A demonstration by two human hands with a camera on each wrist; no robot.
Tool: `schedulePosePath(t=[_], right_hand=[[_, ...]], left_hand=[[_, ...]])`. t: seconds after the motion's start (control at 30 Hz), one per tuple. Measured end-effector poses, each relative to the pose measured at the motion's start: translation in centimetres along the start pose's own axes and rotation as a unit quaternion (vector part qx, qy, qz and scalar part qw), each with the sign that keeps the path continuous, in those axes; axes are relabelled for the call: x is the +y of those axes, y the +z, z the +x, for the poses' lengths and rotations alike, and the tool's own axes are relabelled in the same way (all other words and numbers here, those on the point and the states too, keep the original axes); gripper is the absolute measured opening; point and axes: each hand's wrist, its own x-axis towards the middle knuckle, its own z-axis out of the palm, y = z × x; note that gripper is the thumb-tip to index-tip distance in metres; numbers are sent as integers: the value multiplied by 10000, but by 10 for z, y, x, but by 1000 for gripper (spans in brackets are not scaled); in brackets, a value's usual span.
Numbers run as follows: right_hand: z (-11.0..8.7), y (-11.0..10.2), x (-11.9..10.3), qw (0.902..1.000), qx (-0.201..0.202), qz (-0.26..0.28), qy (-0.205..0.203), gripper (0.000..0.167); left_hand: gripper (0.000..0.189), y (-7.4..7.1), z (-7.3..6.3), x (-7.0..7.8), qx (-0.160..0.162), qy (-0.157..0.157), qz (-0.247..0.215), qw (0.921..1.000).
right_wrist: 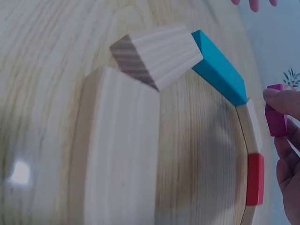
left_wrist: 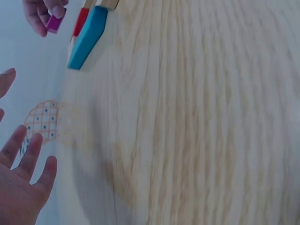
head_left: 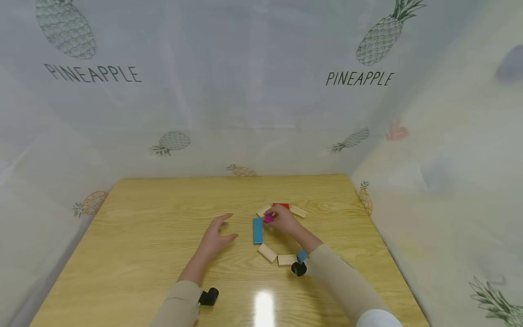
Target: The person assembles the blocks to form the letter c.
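Note:
My right hand (head_left: 283, 221) pinches a magenta block (right_wrist: 275, 119) between thumb and fingers, held above the tabletop. Below it, wooden blocks lie end to end in a curved outline. A long blue block (head_left: 257, 231) forms the left side. At the back, a red block (right_wrist: 255, 180) sits between two plain blocks. Along the front lie a slanted plain block (head_left: 267, 253), another plain block (head_left: 287, 260) and a blue block (head_left: 301, 256), partly hidden by my right wrist's camera. To the left, my left hand (head_left: 215, 235) hovers with fingers spread, holding nothing.
The wood-grain table (head_left: 135, 254) meets a pale curtain (head_left: 245, 104) printed with pineapples at its back and sides. A black wrist camera (head_left: 209, 297) is worn on my left sleeve. Bright glare shows near the table's front.

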Motion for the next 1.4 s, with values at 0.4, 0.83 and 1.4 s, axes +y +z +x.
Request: schedulePosePath(t=[0.4,0.83,1.4], right_hand=[[-38,-16,17,9987,399,243,221,31],[-74,-29,39,9948,645,476,626,30],[-105,-39,66,9839,1183,564,1219,31]], left_hand=[[66,29,4,1,-208,192,-81,9996],[66,52,9,4,-377,562,234,9974],[70,71,10,-2,-486,487,621,9957]])
